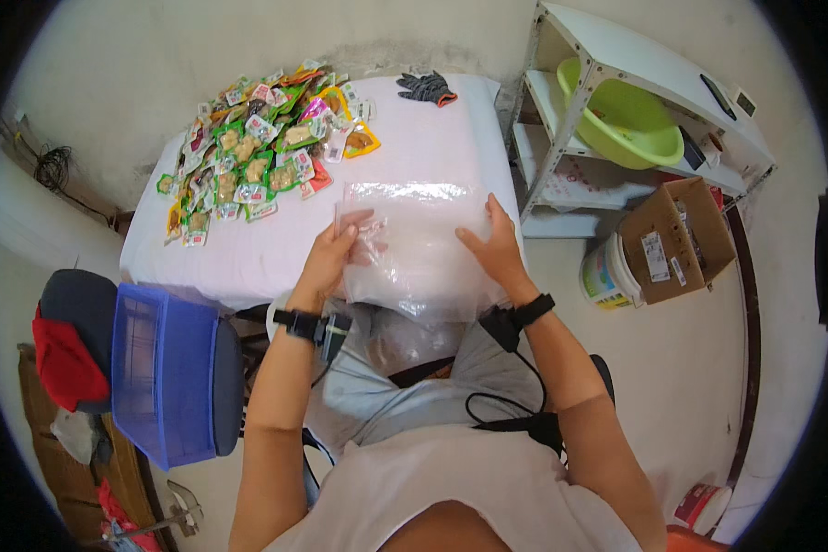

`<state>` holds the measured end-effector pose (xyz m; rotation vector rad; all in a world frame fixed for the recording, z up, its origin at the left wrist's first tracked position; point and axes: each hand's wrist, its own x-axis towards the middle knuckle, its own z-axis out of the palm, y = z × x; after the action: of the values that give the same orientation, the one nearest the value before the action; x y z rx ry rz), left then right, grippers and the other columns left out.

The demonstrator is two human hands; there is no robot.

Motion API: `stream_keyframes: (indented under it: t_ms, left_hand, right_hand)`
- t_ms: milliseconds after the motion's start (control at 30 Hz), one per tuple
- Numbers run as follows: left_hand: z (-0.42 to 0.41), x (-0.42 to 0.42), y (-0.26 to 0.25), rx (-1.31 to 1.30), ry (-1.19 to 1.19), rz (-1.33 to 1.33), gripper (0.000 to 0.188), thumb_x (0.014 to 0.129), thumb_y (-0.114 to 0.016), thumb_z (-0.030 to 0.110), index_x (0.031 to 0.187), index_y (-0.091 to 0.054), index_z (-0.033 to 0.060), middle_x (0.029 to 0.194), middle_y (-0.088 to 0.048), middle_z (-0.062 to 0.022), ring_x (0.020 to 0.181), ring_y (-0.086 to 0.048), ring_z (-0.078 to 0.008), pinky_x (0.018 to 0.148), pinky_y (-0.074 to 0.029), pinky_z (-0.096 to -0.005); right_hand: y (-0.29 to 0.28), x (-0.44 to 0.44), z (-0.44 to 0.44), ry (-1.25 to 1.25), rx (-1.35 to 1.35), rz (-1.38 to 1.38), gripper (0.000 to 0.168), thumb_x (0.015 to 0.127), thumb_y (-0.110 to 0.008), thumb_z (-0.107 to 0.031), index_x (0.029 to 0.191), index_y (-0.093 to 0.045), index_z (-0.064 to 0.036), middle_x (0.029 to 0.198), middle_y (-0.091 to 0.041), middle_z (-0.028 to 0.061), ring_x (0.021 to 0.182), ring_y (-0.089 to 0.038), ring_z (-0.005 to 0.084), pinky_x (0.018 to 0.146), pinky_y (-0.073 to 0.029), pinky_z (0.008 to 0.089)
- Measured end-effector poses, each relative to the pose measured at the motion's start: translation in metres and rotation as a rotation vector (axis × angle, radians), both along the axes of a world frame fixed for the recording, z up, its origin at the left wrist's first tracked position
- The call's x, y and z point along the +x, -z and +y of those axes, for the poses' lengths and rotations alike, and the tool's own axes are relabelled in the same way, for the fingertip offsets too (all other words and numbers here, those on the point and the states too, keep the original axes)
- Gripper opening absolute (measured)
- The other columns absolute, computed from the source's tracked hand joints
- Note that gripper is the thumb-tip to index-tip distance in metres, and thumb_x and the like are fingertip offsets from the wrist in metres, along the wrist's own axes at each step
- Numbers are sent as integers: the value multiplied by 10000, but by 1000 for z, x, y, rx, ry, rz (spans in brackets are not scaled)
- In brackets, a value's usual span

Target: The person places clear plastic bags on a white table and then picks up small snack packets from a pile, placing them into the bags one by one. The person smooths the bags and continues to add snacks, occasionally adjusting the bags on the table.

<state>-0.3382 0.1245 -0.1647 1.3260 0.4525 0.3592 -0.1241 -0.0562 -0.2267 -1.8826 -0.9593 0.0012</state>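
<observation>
A clear plastic bag, wrinkled and shiny, spans the table's near edge and hangs down toward my lap. At its left side, my left hand grips the film, with the thumb in front and fingers showing through the plastic. My right hand rests against the right side of the bag, thumb and index finger spread apart; its other fingers are partly hidden. More clear plastic lies between my legs. Beyond the bag, at the left, spreads a heap of small sealed snack packets.
A grey work glove lies at the back of the white-covered table. To the right stand a metal shelf with a green basin, a cardboard box and a bucket. A blue plastic basket sits at left.
</observation>
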Motion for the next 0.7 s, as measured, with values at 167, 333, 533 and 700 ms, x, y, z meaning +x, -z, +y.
stream_keyframes:
  t_ms: [167,333,533,700]
  left_hand:
    - [22,23,10,-42,-101,-87,386,952,-449,205,1297,-439,32,1127,-602,-114,903,-617,-184,729,-510,-296]
    - [42,40,28,167,-259,198,403,912,-479,136,1304,-439,51,1050,-632,-87,750,-567,-85,592,-454,-229]
    - [51,53,59,703,-453,383,615,799,-585,50,1368,-351,46,1041,-615,-159,845,-604,-223,723,-483,-313]
    - [51,55,70,884,-442,356,717,770,-606,31,1410,-285,74,1192,-513,-227,1023,-546,-356,883,-448,-367]
  right_hand:
    - [-18,4,4,-248,79,652,586,812,-667,-208,1255,-398,65,931,-620,141,832,-597,231,765,-483,356]
    - [-16,20,24,-95,123,503,490,806,-644,-184,1224,-453,-16,790,-643,127,719,-622,266,702,-491,376]
    - [9,33,49,135,-237,101,480,814,-604,-165,1262,-449,-90,833,-651,167,806,-624,353,727,-479,431]
    - [-4,30,43,117,-261,130,527,818,-598,-167,1307,-416,-94,887,-654,177,845,-618,363,747,-476,437]
